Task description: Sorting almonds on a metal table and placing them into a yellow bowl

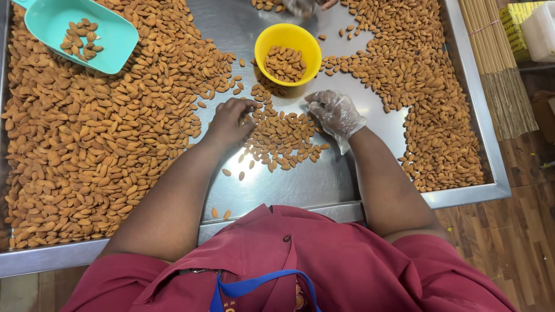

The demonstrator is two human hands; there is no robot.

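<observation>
Head view: your bare left hand [228,120] and gloved right hand [336,112] rest flat, fingers loosely spread, seemingly gripping nothing, on the small almond pile [283,136] below the yellow bowl [288,54], close for dropping picks.

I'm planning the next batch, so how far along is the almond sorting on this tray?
Done: the yellow bowl holds a shallow layer of almonds, and the teal scoop a few. In hand: the bare left hand and gloved right hand work a small pile below the bowl. Left: a large heap on the left and a band on the right cover much of the steel tray, so most apparently remains.
</observation>
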